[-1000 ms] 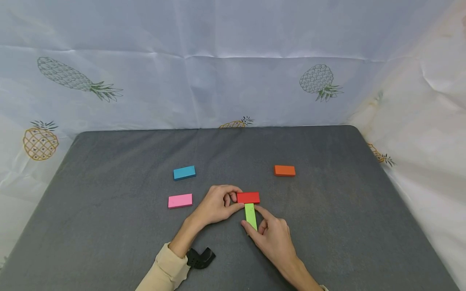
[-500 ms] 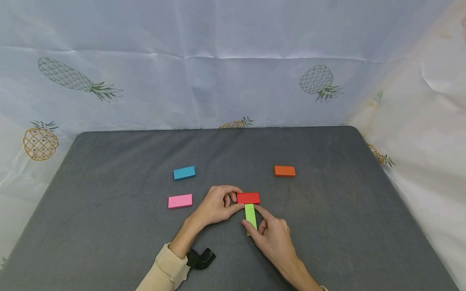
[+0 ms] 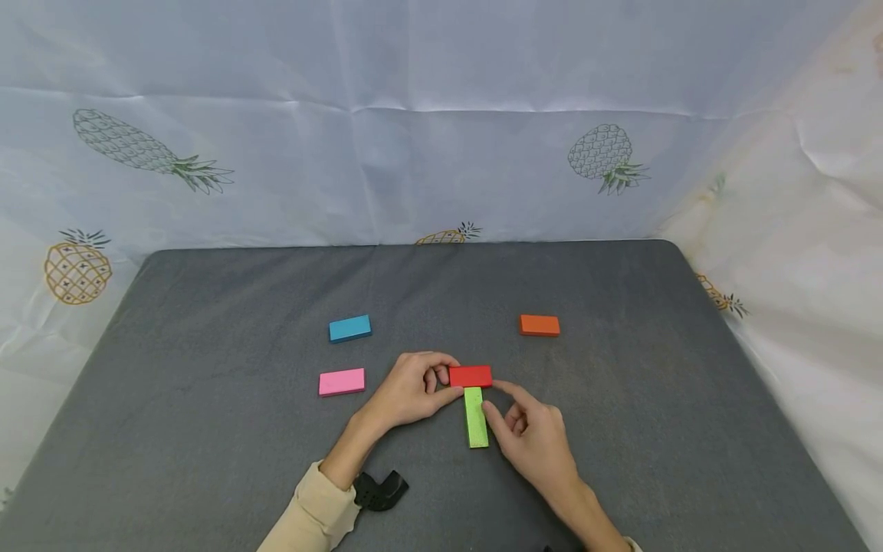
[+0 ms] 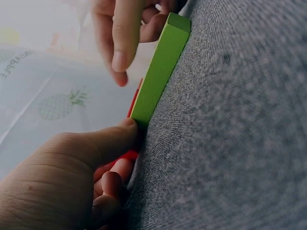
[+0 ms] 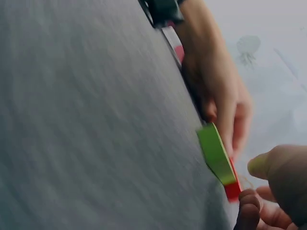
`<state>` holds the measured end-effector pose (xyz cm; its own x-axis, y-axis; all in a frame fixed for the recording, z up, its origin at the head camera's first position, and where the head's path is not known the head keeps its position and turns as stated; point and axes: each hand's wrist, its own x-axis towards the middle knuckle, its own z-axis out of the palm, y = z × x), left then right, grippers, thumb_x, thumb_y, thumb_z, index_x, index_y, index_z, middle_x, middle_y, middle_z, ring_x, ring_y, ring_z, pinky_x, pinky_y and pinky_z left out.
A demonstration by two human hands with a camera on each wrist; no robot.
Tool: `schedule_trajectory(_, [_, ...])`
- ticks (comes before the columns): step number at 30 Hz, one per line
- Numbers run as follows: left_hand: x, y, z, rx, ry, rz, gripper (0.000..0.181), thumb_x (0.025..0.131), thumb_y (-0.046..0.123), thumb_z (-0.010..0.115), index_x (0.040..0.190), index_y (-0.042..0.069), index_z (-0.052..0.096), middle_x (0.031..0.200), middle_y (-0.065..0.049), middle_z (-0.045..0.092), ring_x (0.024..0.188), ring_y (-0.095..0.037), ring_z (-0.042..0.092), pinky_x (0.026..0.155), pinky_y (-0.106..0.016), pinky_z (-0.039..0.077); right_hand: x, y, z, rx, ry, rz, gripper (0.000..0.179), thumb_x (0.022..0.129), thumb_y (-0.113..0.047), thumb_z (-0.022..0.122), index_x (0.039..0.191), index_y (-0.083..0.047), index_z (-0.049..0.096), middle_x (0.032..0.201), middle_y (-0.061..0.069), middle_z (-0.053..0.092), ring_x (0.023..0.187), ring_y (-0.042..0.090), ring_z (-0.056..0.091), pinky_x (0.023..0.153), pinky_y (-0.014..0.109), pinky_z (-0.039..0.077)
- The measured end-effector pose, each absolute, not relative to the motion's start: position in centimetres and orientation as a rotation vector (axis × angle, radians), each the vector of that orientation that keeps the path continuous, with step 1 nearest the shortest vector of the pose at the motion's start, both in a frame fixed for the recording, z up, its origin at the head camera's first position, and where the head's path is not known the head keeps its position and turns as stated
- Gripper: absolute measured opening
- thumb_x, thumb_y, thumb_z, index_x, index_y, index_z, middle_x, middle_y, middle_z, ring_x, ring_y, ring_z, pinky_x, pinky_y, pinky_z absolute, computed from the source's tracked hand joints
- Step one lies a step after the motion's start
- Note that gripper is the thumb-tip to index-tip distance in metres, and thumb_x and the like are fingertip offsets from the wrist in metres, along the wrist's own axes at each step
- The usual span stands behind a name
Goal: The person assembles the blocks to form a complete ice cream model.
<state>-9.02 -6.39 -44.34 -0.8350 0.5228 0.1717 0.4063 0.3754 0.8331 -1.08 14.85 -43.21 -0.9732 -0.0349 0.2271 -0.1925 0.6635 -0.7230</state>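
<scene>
A red block [image 3: 471, 376] lies crosswise on the table, its left end held between the thumb and index finger of my left hand [image 3: 407, 392]. Below it a light green block [image 3: 476, 420] lies lengthwise, one short end against the red block's near side, so the two form a T. The left thumb tip is right at that joint in the left wrist view, beside the green block [image 4: 162, 69]. My right hand [image 3: 539, 441] is just right of the T, thumb and index finger apart. Its index fingertip is at the red block's right end, its thumb close to the green block.
A blue block [image 3: 349, 328] and a pink block [image 3: 341, 382] lie to the left, an orange block [image 3: 539, 325] at the back right. Grey cloth covers the table [image 3: 655, 399]. A white pineapple-print curtain [image 3: 400, 169] hangs behind.
My right hand has let go of the green block and shifted slightly right and away from me. The left hand and the blocks have stayed in place.
</scene>
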Motion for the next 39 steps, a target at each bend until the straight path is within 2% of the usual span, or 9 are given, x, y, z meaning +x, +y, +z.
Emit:
schedule_trajectory(12, [-9.0, -6.4, -44.3, 0.843, 2.504, 1.454, 0.025, 0.089, 0.013, 0.079, 0.111, 0.003, 0.073, 0.080, -0.003, 0.064, 0.052, 0.004, 0.043, 0.052, -0.017, 0.043, -3.9, 19.2, -43.1, 0.348, -2.557, 1.124, 0.032, 0.087, -0.004, 0.079, 0.118, 0.001, 0.070, 0.062, -0.010, 0.052, 0.050, -0.005, 0.039, 0.045, 0.014, 0.033])
schedule_trajectory(22, [-9.0, -6.5, -44.3, 0.862, 2.491, 1.471, 0.025, 0.089, 0.013, 0.079, 0.111, 0.003, 0.073, 0.081, -0.004, 0.064, 0.053, 0.005, 0.043, 0.052, -0.018, 0.043, -5.1, 20.8, -43.2, 0.292, -2.586, 1.089, 0.029, 0.089, -0.006, 0.078, 0.117, 0.000, 0.071, 0.062, -0.008, 0.053, 0.050, -0.003, 0.041, 0.047, 0.016, 0.037])
schedule_trajectory(39, [-9.0, -6.5, -44.5, 0.829, 2.498, 1.456, 0.024, 0.089, 0.014, 0.079, 0.111, 0.004, 0.073, 0.081, -0.003, 0.065, 0.052, 0.005, 0.043, 0.052, -0.017, 0.042, -7.5, 23.1, -43.6, 0.277, -2.537, 1.149, 0.025, 0.091, -0.003, 0.074, 0.115, 0.001, 0.070, 0.063, -0.001, 0.059, 0.049, -0.002, 0.043, 0.045, 0.016, 0.035])
